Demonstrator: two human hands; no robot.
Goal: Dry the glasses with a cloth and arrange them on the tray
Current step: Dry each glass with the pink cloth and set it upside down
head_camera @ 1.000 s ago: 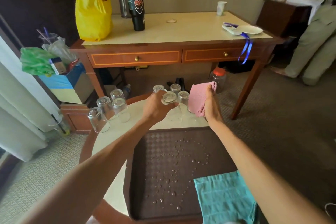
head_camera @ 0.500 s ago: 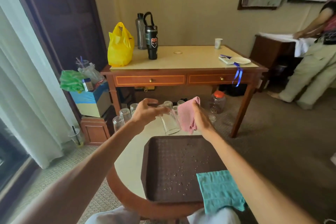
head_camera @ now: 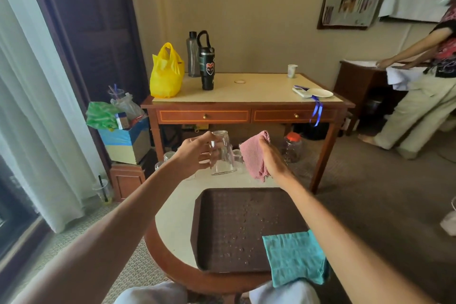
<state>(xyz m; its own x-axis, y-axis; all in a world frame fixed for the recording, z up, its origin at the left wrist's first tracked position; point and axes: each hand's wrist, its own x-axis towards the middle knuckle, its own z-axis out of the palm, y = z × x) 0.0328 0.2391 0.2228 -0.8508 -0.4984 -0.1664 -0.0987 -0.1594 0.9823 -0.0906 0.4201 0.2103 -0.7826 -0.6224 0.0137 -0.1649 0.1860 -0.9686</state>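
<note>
My left hand (head_camera: 195, 155) grips a clear glass (head_camera: 223, 155), held upside down in the air above the far edge of the round table (head_camera: 172, 224). Just right of it, my right hand (head_camera: 271, 160) holds a pink cloth (head_camera: 254, 155), close to the glass. More upside-down glasses (head_camera: 169, 157) stand on the table behind my hands, mostly hidden. A dark brown tray (head_camera: 217, 229) with water drops on it lies on the table in front of me, with no glasses on it.
A teal cloth (head_camera: 293, 256) lies over the tray's near right corner. Behind the table stands a wooden desk (head_camera: 246, 106) with a yellow bag (head_camera: 166, 74) and bottles. A jar (head_camera: 292, 147) sits under it. A person (head_camera: 424, 91) stands at the right.
My left hand has lifted one glass off the table, higher and nearer to me. The pink cloth in my right hand stayed beside it. My head has tilted up.
</note>
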